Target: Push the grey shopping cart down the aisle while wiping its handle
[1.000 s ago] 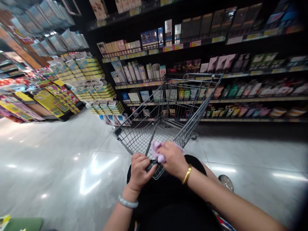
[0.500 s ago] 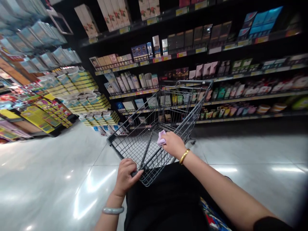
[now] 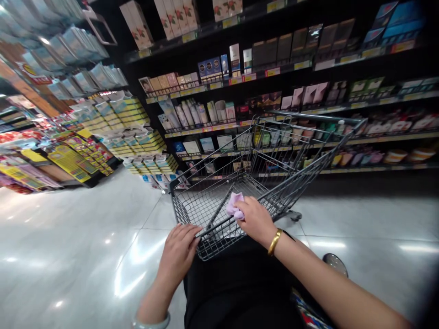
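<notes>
A grey wire shopping cart (image 3: 219, 157) stands turned at an angle before me; the part of its basket that shows holds nothing. My left hand (image 3: 180, 246) is closed over the cart's near corner, fingers bent across the bar, fingertips partly hidden. In my right hand (image 3: 255, 219) is a crumpled lilac cloth (image 3: 235, 205), pinched by the fingers and held against the near side rail of the cart. A gold bangle (image 3: 275, 242) circles the right wrist, and a pale bangle (image 3: 151, 322) the left.
Dark shelves (image 3: 212, 84) of boxed and bottled toiletries line the far side behind the cart. Stacked yellow-and-blue packs (image 3: 147, 141) stand at the left, with a display rack (image 3: 68, 160) beyond. Shiny tiled floor (image 3: 85, 237) lies around. My shoe (image 3: 335, 264) shows at the right.
The cart has swung, its far end now farther right. My right hand and the cloth have shifted slightly right along the rail. My left hand has turned, its fingers now pointing toward the cart.
</notes>
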Demonstrator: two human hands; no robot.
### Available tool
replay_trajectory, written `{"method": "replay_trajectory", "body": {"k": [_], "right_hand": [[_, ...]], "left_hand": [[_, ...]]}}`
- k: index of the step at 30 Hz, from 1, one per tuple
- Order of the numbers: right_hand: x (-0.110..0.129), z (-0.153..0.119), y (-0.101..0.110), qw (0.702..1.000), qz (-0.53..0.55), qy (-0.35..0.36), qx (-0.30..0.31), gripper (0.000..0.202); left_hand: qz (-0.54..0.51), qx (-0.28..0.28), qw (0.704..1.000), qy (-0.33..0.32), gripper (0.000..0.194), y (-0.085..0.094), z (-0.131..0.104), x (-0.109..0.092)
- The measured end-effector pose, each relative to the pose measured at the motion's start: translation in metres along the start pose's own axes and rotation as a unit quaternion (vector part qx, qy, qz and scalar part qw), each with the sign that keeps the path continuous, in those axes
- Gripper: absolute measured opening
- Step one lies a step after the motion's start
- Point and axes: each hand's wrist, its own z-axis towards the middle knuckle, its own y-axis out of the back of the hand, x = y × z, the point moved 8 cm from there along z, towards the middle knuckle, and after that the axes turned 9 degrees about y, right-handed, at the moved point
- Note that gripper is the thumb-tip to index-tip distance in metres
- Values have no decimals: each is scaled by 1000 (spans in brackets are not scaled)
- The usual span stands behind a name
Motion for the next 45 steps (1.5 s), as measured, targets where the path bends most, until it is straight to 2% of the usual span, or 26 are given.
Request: {"method": "replay_trajectory", "body": {"k": [3, 5, 9, 11, 14, 16, 18, 20, 23, 26, 28, 30, 32, 34, 36, 38, 42, 45], "right_hand": [[-2, -2, -1, 1000, -3, -6, 16, 29], [-4, -5, 1, 1000, -3, -5, 23, 31], [2, -8, -2, 1000, -7, -14, -2, 35], [20, -4, -14, 1000, 0, 5, -13, 34], [61, 6, -39, 994, 17, 104, -7, 37], [72, 10, -47, 990, 9, 139, 3, 39], [62, 12, -43, 992, -6, 125, 19, 38], [41, 12, -30, 996, -23, 83, 31, 35], [18, 10, -9, 998, -56, 22, -2, 31], [33, 12, -11, 997, -44, 65, -16, 30], [44, 15, -20, 994, -18, 103, 9, 31], [40, 15, -21, 993, 5, 115, 40, 32], [21, 13, -12, 995, 10, 94, 43, 36], [-5, 10, 4, 999, -3, 38, 9, 40], [-19, 6, 15, 999, -12, -6, -32, 42], [-13, 5, 10, 999, 3, 16, -30, 45], [5, 3, -7, 995, 39, 95, 10, 56], [-10, -1, -2, 998, 30, 51, -18, 49]], "left_hand": [[48, -18, 998, 46, 18, -10, 3, -16], [76, -21, 995, 61, 21, -16, 8, -22], [97, -23, 993, 60, 26, -23, 19, -18], [100, -21, 993, 62, 24, -26, 25, -12], [98, -15, 994, 54, 20, -31, 32, -7], [91, -12, 995, 44, 18, -33, 36, -7], [83, -10, 996, 38, 20, -33, 38, -9], [78, -13, 996, 42, 25, -32, 39, -10], [76, -16, 995, 55, 26, -31, 39, -10], [77, -4, 994, 79, 22, -33, 38, -9], [65, 2, 993, 100, 19, -33, 39, -13], [27, -2, 993, 115, 22, -33, 41, -21], [-19, -12, 993, 118, 29, -35, 45, -34], [-44, -12, 992, 117, 30, -40, 51, -49], [-40, -7, 991, 124, 22, -47, 57, -59], [-21, -6, 991, 136, 16, -51, 62, -64], [-7, -30, 990, 140, 19, -51, 63, -66], [0, -35, 989, 143, 20, -51, 60, -65]]}}
